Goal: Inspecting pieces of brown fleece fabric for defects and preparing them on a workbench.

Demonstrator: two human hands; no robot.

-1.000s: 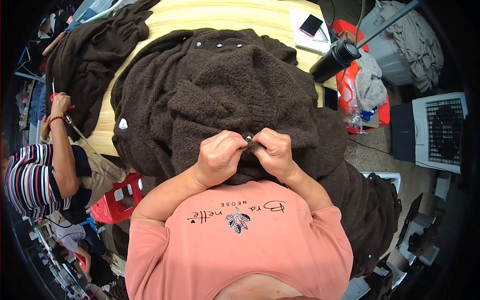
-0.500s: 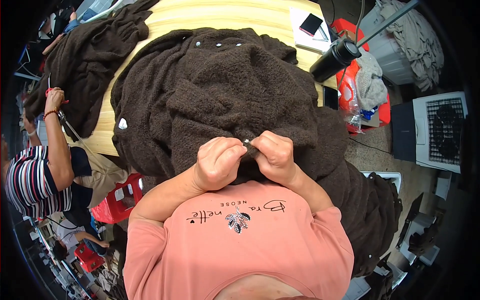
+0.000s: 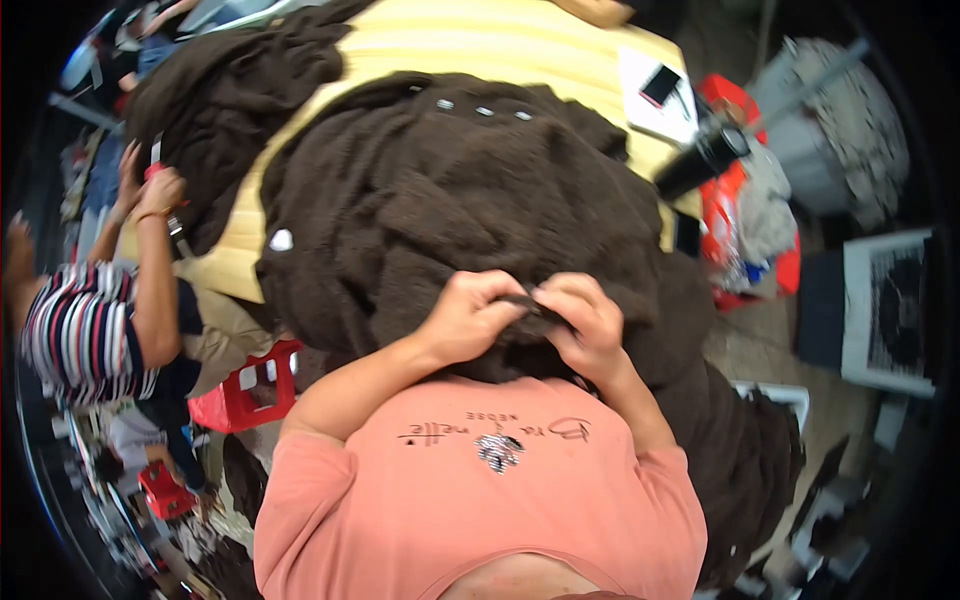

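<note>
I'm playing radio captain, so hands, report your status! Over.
Left hand, right hand: both pinching brown knit. Knit heaped on table. Black bottle off right, clear of hands.

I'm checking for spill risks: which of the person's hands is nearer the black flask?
Right. The right hand pinches brown fabric, below and left of the black flask in view; the left hand, on the same fabric, is farther left.

Dark brown knitted heap (image 3: 470, 190) on pale yellow tabletop (image 3: 430, 40)
Near, a salmon-pink T-shirt (image 3: 480, 520) with black print; left, a short-sleeved shirt (image 3: 85, 330) striped navy, white and red.
</note>
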